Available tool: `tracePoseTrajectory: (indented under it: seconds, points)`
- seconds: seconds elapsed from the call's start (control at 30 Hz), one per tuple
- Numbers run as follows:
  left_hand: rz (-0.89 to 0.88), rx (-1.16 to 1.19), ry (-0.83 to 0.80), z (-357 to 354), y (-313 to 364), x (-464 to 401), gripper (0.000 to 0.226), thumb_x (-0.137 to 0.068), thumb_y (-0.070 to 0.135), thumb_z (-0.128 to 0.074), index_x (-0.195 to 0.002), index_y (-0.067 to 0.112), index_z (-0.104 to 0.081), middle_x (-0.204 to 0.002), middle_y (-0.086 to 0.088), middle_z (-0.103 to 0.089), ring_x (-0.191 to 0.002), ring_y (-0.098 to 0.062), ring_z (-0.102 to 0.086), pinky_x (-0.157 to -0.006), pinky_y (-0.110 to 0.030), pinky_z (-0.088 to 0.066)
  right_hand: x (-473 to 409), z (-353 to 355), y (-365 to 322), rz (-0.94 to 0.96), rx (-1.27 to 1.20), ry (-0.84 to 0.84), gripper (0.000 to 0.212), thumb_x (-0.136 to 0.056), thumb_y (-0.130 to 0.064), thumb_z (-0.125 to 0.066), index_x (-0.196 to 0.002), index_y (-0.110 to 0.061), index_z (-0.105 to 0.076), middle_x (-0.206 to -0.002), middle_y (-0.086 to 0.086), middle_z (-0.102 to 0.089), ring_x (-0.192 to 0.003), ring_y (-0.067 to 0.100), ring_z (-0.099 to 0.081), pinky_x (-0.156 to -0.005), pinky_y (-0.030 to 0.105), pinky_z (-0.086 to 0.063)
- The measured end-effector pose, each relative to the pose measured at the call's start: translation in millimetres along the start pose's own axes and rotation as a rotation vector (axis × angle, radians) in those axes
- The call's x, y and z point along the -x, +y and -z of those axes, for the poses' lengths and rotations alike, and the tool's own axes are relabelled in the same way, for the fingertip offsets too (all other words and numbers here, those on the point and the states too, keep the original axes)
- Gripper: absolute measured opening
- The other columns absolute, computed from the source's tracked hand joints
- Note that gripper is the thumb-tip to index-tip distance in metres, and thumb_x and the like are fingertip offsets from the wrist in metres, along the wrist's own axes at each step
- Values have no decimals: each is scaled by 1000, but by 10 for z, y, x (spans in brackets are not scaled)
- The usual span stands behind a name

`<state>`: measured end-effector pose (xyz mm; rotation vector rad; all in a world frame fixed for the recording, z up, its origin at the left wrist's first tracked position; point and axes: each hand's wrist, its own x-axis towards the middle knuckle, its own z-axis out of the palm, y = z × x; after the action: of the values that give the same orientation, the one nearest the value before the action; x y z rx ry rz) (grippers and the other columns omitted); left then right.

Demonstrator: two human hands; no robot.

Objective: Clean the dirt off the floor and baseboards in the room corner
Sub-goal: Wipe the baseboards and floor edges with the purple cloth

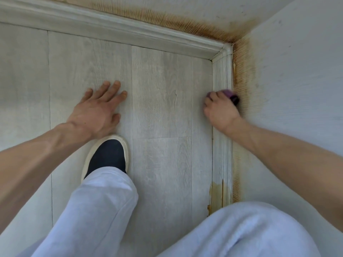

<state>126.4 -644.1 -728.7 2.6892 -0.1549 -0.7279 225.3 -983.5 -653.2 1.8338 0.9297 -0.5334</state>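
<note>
A dark shoe [108, 156] with a pale sole stands flat near the floor's middle. Light trousers [96, 210] cover the leg above it and a bent knee [241, 232] at lower right.

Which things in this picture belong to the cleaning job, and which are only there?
Part of the job:
- purple scrubber, gripped by right hand
- right baseboard and its orange-brown stains
- floor

Only there:
- left hand, flat on the floor
- dark shoe
</note>
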Motion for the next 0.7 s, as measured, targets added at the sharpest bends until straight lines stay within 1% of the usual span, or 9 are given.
tracePoseTrajectory:
  seconds: [0.07,0.2,0.27,0.33,0.43,0.5,0.53,0.63,0.7]
  points:
    - [6,8,-1,12,-4,5,71,-104,36,-46,-164,28,-10,-171,6,10,-159,-19,7,-128,-48,-3,377,-65,-423,110,-60,-63,32,-98,-9,-48,-125,-4,-64,-130,18,-59,-124,37,-50,-103,47,-42]
    - [18,7,6,-7,42,14,72,-103,35,-47,-165,28,-9,-172,5,11,-159,-20,8,-128,-48,0,1001,-232,-919,366,-318,-302,24,-99,-8,-49,-117,-6,-66,-119,12,-64,-108,29,-57,-89,39,-46]
    - [18,7,5,-9,54,7,73,-103,36,-47,-165,28,-9,-172,5,11,-159,-20,9,-127,-49,-1,997,-150,-891,403,-490,-475,22,-102,-20,-53,-113,-8,-68,-114,11,-67,-96,27,-60,-79,35,-46]
    - [20,-6,6,-14,49,5,73,-103,36,-47,-165,28,-9,-171,5,12,-159,-20,9,-127,-49,0,891,1,-752,376,-648,-533,25,-99,-28,-57,-110,-12,-73,-105,7,-69,-84,23,-62,-74,32,-51]
    - [11,-4,15,-24,40,2,73,-103,36,-48,-165,27,-10,-172,4,11,-159,-21,8,-127,-50,-1,530,70,-268,175,-693,-262,23,-99,-30,-57,-109,-19,-74,-99,4,-71,-88,24,-67,-77,36,-58]
    - [-5,-6,31,-39,18,0,74,-102,36,-50,-165,26,-12,-172,3,8,-159,-22,6,-127,-51,-3,177,38,76,1,-633,-44,24,-100,-29,-57,-114,-17,-72,-105,7,-70,-95,27,-66,-76,35,-53]
    - [-12,-4,36,-47,12,4,74,-102,36,-50,-165,26,-13,-172,3,7,-159,-22,6,-127,-52,-4,28,16,188,-50,-588,18,24,-100,-24,-57,-117,-13,-70,-111,9,-68,-101,30,-63,-80,38,-50]
    - [-16,-2,39,-53,-2,1,74,-102,36,-51,-164,26,-13,-172,4,6,-159,-22,5,-127,-52,-5,-188,-106,157,-76,-423,62,28,-97,-7,-52,-121,-7,-67,-126,12,-61,-119,33,-53,-102,43,-40]
    - [-19,-8,40,-54,-12,-6,74,-101,36,-52,-164,27,-14,-172,4,5,-159,-22,4,-127,-52,-5,-24,-208,-127,-74,-268,105,33,-94,-7,-45,-115,-10,-70,-120,9,-65,-116,29,-56,-102,40,-43]
